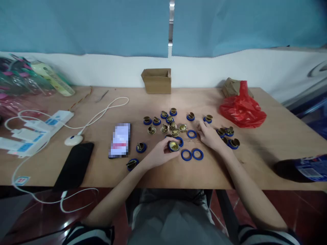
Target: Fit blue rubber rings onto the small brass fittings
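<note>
Brass shows in the cap (174, 146) with a blue rim, pinched between thumb and fingers of the left hand (160, 153) near the worktop's (158, 178) front edge. The right hand (208, 135) is farther from that edge, fingers bent; whether they grip anything I cannot tell. Blue rings (186, 160) lie between the hands. A cardboard box (157, 85) stands at the back edge, a red bag (242, 110) near the back right corner.

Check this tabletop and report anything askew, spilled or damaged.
Nothing looks spilled or broken. One oddity: the black smartphone lies slanted with its near end at the front edge of the wooden table, perhaps slightly over it, where it might get knocked off. A white cable also trails past that edge.
</note>
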{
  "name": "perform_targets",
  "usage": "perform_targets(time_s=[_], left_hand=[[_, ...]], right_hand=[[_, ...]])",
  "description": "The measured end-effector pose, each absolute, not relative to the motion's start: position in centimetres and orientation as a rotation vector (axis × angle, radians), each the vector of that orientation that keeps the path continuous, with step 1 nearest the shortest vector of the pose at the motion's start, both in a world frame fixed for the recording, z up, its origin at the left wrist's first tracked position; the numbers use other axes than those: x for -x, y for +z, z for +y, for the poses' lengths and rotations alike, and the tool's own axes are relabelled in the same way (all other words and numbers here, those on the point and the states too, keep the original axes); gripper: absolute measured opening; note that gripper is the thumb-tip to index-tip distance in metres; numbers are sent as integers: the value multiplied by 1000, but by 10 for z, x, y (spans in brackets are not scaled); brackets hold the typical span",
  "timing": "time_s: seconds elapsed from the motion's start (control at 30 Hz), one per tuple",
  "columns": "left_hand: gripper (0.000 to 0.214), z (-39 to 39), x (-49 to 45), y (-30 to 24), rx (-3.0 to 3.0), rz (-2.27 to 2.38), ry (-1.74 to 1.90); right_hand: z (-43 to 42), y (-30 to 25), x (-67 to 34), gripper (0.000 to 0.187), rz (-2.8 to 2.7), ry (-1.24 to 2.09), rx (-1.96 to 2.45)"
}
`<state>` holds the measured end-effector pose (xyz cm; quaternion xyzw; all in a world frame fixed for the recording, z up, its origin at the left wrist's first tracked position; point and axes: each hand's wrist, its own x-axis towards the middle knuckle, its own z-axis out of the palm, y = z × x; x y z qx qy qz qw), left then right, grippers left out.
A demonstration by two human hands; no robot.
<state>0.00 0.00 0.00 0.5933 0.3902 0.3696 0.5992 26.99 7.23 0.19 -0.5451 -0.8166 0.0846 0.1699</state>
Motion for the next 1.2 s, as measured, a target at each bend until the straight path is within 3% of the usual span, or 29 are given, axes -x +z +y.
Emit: perform_targets(time_s=[0.17, 0.47, 0.73, 0.9, 1.07, 1.2], left_hand=[[39, 0, -1, 2, -1382, 922, 853], [39, 1, 0, 2, -1426, 921, 878], [39, 1, 0, 2, -1398, 917, 894], [39, 1, -1, 3, -1379, 931, 929], [38, 2, -2, 4, -1369, 944, 953], [38, 3, -2, 1, -1371, 931, 988]], right_hand=[[72, 5, -268, 8, -2350, 197, 1620], [68, 10, -263, 20, -2265, 207, 1710], [67, 11, -263, 20, -2145, 258, 1563], [63, 16, -255, 12, -1888, 565, 1363], [54, 20, -241, 27, -1609, 1076, 1182], [48, 21, -232, 36, -1512, 1260, 1157]])
